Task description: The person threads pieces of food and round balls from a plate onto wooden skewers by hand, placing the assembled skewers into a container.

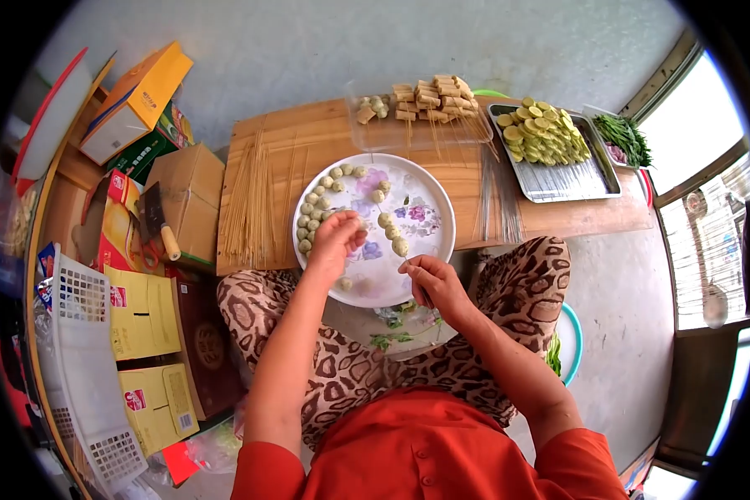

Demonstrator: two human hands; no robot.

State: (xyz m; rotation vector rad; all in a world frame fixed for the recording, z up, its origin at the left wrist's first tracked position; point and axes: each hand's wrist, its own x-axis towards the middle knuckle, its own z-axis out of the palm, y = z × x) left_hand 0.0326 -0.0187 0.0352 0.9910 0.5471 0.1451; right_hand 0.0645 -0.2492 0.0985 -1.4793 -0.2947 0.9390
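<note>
My right hand pinches the lower end of a thin skewer with several pale green speckled balls threaded on it, tilted over the tray. My left hand is above the left part of the tray with its fingers curled; what they hold, if anything, is hidden. Beneath both hands lies a round white tray with purple flower prints. Loose green balls line its left side, and one or two more rest near its upper middle.
Bare bamboo skewers lie on the wooden table to the left, thin metal-looking sticks to the right. Behind stand a clear box of skewered brown rolls and a metal tray of green slices. Cardboard boxes and a cleaver are left.
</note>
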